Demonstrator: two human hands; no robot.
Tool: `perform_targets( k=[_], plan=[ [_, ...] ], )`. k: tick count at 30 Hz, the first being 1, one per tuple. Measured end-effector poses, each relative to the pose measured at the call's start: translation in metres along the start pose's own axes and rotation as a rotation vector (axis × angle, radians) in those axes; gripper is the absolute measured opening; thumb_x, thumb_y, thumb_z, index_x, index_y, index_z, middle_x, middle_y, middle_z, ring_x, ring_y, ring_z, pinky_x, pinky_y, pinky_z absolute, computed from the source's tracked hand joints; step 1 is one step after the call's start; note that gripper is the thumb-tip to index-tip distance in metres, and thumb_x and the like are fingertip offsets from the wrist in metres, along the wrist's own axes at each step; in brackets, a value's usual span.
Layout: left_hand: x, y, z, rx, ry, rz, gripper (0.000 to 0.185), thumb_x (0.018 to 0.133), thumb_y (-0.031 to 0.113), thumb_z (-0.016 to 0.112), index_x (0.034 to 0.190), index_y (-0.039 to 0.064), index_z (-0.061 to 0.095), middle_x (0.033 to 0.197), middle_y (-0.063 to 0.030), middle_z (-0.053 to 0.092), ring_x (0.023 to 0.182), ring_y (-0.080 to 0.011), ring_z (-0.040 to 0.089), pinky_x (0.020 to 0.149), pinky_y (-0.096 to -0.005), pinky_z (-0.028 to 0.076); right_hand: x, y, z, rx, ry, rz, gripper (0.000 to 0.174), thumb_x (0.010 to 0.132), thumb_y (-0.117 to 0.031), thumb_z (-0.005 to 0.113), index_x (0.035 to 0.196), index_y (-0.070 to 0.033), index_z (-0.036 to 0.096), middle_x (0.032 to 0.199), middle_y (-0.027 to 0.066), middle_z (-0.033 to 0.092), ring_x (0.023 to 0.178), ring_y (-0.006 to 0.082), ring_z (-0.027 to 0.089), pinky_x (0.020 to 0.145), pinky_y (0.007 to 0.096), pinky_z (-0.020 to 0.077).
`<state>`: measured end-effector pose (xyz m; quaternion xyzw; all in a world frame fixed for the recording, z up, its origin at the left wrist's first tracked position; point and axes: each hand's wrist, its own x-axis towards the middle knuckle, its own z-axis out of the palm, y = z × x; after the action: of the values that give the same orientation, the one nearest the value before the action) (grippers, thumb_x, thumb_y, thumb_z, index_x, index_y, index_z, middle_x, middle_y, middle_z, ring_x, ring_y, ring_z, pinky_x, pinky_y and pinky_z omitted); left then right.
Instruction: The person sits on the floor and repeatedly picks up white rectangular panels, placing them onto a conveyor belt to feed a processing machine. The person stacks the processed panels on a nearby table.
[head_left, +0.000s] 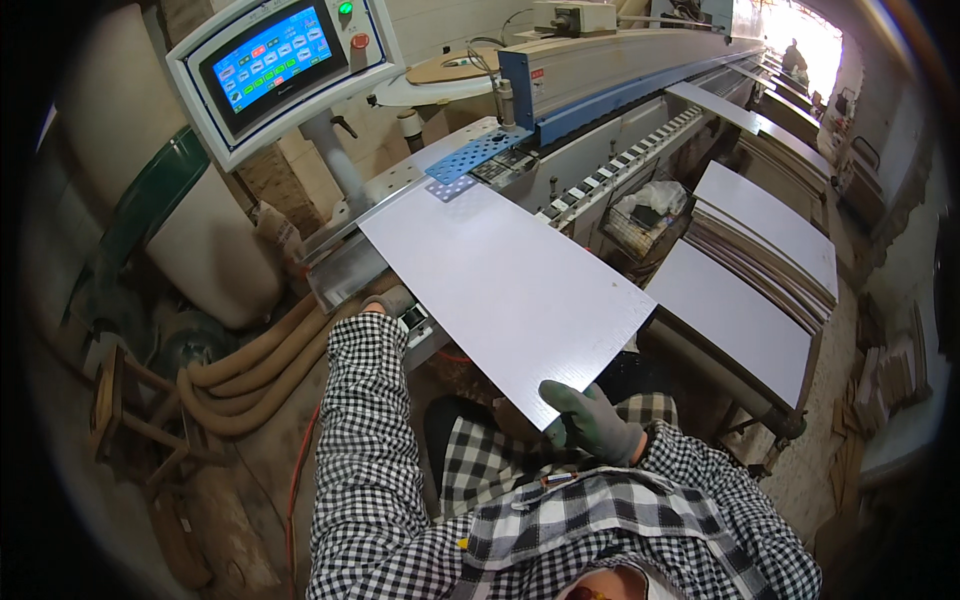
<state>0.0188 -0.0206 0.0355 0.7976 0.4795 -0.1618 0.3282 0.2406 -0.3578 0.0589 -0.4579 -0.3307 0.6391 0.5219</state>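
Note:
A white laminated panel (517, 300) lies at the infeed of an edge banding machine (622, 82), its far end under a perforated blue guard plate (480, 155). My right hand (600, 424), in a grey-green work glove, grips the near corner, thumb on top and fingers underneath. My left hand (394, 300), also gloved, is beside the panel's left edge, close to a small dark fitting (412, 317) on the machine frame. Its fingers are mostly hidden, so its grip cannot be made out.
A touchscreen control panel (274, 56) stands upper left, with ribbed hoses (247, 405) and a wooden stool (142, 412) below. On the right are stacked white panels (731, 322) and a wire basket (637, 225). A person (793, 58) is far off by the bright opening.

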Motion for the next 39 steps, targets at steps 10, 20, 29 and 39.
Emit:
perform_targets(
  k=[10, 20, 29, 39],
  plan=[
    [0.004, 0.002, 0.000, 0.076, -0.004, 0.035, 0.044, 0.107, 0.030, 0.034, 0.145, 0.012, 0.048, 0.141, -0.0120, 0.056, 0.125, -0.0296, 0.056, 0.107, -0.0375, 0.046, -0.001, -0.017, -0.015, 0.053, 0.163, -0.078, 0.048, 0.096, -0.038, 0.064, 0.121, 0.003, 0.062, 0.102, 0.0093, 0.069, 0.087, 0.0135, 0.066, 0.073, 0.0249, 0.0540],
    [0.005, 0.001, 0.002, 0.156, 0.038, 0.070, 0.042, 0.108, 0.026, 0.033, 0.145, 0.013, 0.048, 0.139, -0.0112, 0.058, 0.123, -0.0290, 0.058, 0.105, -0.0364, 0.048, 0.027, -0.030, -0.071, 0.088, 0.308, -0.303, 0.035, 0.095, -0.029, 0.065, 0.108, 0.003, 0.063, 0.070, 0.0035, 0.063, 0.047, 0.0082, 0.055, 0.041, 0.0188, 0.0434],
    [-0.006, 0.008, -0.005, 0.006, -0.043, 0.033, 0.053, 0.105, 0.043, 0.040, 0.149, 0.015, 0.046, 0.149, -0.0114, 0.049, 0.134, -0.0278, 0.048, 0.111, -0.0420, 0.038, 0.049, -0.059, -0.136, 0.170, 0.604, -0.241, 0.042, 0.100, -0.022, 0.057, 0.126, 0.011, 0.056, 0.092, 0.0131, 0.072, 0.042, 0.0052, 0.051, 0.032, 0.0173, 0.0403],
    [0.004, 0.000, -0.005, -0.193, -0.001, -0.084, 0.054, 0.104, 0.044, 0.042, 0.148, 0.014, 0.046, 0.149, -0.0124, 0.050, 0.133, -0.0283, 0.049, 0.110, -0.0417, 0.039, 0.038, -0.075, -0.246, 0.038, 0.828, -0.366, 0.064, 0.092, -0.057, 0.064, 0.113, 0.003, 0.063, 0.078, 0.0067, 0.063, 0.064, 0.0134, 0.060, 0.057, 0.0253, 0.0504]
  ],
)
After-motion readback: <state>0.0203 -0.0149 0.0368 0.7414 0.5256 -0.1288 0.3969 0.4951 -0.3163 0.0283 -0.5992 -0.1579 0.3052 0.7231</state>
